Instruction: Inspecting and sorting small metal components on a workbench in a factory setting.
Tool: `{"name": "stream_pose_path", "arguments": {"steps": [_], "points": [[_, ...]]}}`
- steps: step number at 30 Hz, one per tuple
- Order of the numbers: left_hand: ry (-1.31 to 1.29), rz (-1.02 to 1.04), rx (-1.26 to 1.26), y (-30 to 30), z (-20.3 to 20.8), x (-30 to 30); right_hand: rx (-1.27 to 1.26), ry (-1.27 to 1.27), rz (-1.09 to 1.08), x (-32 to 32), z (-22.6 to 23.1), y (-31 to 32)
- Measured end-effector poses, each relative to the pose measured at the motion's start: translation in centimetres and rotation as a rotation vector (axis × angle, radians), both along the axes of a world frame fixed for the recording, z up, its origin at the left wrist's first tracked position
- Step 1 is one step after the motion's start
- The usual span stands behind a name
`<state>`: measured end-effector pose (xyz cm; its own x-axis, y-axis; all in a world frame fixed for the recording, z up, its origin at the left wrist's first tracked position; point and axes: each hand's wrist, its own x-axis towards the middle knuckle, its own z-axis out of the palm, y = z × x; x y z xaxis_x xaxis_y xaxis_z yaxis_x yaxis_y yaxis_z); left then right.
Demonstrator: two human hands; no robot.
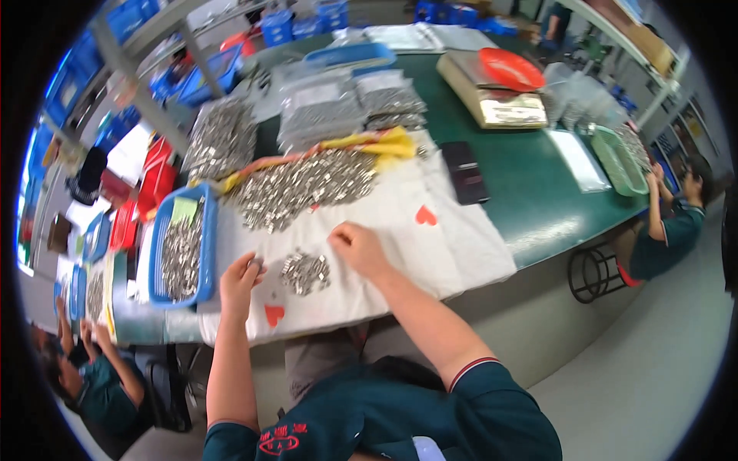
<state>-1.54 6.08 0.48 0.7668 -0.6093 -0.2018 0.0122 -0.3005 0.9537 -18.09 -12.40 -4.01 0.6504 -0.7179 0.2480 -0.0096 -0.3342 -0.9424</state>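
Observation:
My left hand (pixel 240 281) is closed just left of a small pile of shiny metal parts (pixel 306 272) on the white cloth (pixel 453 257). A bit of grey metal shows between its thumb and fingers. To the right and slightly above that pile is my right hand (pixel 358 247), its fingers curled together in a pinch; what they hold, if anything, is hidden. Beyond both hands spreads a larger heap of similar metal parts (pixel 307 184), with a yellow and orange cloth (pixel 392 144) along its far edge. A blue basket (pixel 209 261) of metal parts stands at the left.
Bags of metal parts (pixel 319 111) lie behind the heap. On the green table (pixel 523 207) are a dark phone-like object (pixel 464 173), a scale (pixel 513 112) with a red tray (pixel 511 69), and a green basket (pixel 619 161). Co-workers sit at right (pixel 673 223) and lower left (pixel 108 392).

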Motion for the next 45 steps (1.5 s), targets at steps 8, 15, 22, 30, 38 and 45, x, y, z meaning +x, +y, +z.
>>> {"name": "stream_pose_path", "arguments": {"steps": [8, 15, 22, 30, 38, 45], "points": [[-1.129, -0.371, 0.092, -0.8, -0.7, 1.2, -0.150, 0.136, 0.002, -0.4, 1.1, 1.3], [-0.933, -0.238, 0.002, 0.5, -0.8, 0.9, -0.717, -0.077, 0.210, 4.6, -0.4, 2.5], [-0.711, -0.084, -0.176, 6.0, 0.2, -1.5, -0.647, 0.207, 0.510, 3.2, 2.3, 3.9], [-0.019, -0.330, -0.311, 12.2, -2.4, -6.8, -0.313, 0.288, 0.300, 1.4, 2.2, 4.9], [0.585, -0.332, -0.290, 9.9, -5.4, -9.0, -0.841, 0.387, 0.350, 2.5, 2.3, 6.9], [1.206, -0.310, -0.195, 6.8, -7.6, -9.8, -0.774, 0.425, 0.335, 2.3, 2.4, 7.0]]}}
